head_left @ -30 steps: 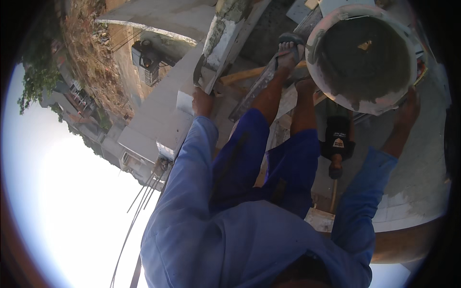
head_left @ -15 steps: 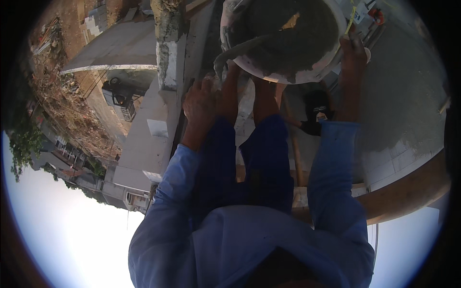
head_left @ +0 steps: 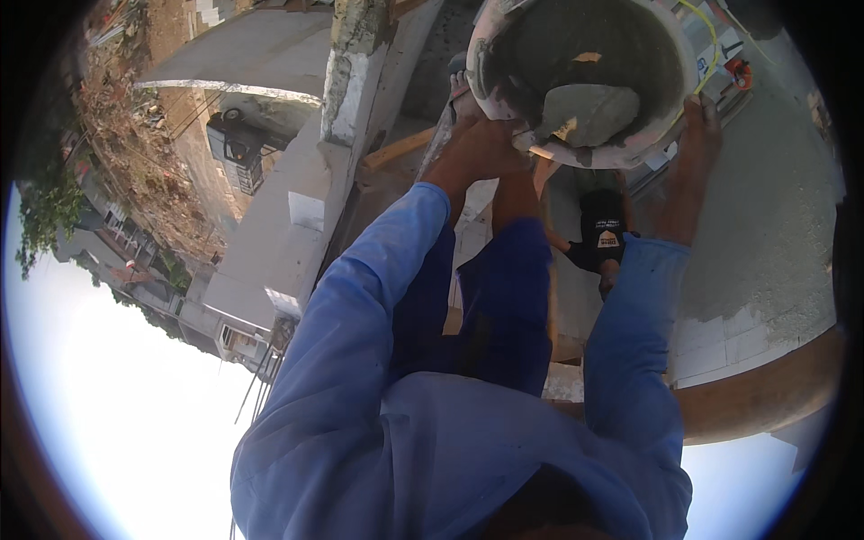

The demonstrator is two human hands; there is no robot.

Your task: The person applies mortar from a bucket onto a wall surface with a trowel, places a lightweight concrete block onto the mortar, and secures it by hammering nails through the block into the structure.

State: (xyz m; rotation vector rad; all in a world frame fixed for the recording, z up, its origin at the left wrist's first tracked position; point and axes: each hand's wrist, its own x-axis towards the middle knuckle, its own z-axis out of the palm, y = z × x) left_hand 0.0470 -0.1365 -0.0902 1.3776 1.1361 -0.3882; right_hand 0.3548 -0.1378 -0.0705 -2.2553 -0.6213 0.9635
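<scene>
A large round basin (head_left: pixel 489 90) with a pale, mortar-smeared rim stands at the top, holding wet grey mortar (head_left: pixel 585 31). My right hand (head_left: pixel 695 135) grips its right rim, fingers curled over the edge. At the lower left rim, my left hand (head_left: pixel 486 148) is closed, seemingly round the handle of a trowel; the handle is mostly hidden. A rounded grey shape that looks like the trowel's mortar-coated blade (head_left: pixel 598 115) lies on the mortar inside the basin.
A person in a black shirt (head_left: pixel 605 220) is beyond my legs, at a lower level. On the left rise a rough concrete post (head_left: pixel 351 81) and a ledge, with a vehicle (head_left: pixel 236 148) far below. A yellow cord (head_left: pixel 715 49) and an orange-red object (head_left: pixel 740 74) lie right of the basin.
My left hand has moved right and up to the basin's rim. The mortar-laden trowel has gone from across the left rim into the basin. The view has shifted; my right hand stays on the rim.
</scene>
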